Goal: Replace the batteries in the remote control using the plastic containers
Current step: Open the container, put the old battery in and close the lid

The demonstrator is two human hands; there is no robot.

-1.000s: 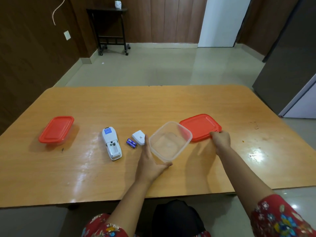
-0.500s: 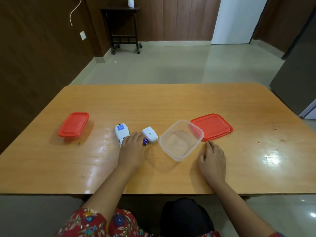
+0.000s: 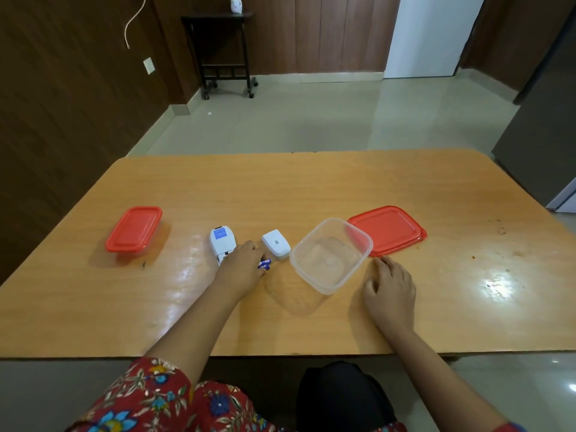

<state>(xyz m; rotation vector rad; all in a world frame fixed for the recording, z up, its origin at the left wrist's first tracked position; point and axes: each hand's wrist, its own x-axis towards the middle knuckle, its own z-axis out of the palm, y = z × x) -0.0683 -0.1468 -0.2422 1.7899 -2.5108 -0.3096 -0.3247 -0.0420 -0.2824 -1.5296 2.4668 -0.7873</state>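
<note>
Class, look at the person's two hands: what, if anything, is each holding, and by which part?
The left hand closes its fingers on the blue batteries, mostly hidden; the exact hold cannot be told. The right hand rests on the table, holding nothing.

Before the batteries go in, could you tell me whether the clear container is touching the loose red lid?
Cannot tell: in the head view the clear container overlaps the red lid, hiding any gap.

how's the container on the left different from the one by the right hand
The left container is closed under its red lid; the clear container is open and empty, its red lid lying on the table behind it. The left one is narrower and rectangular, the clear one wider and squarer. Both are clear plastic with red lids.
</note>
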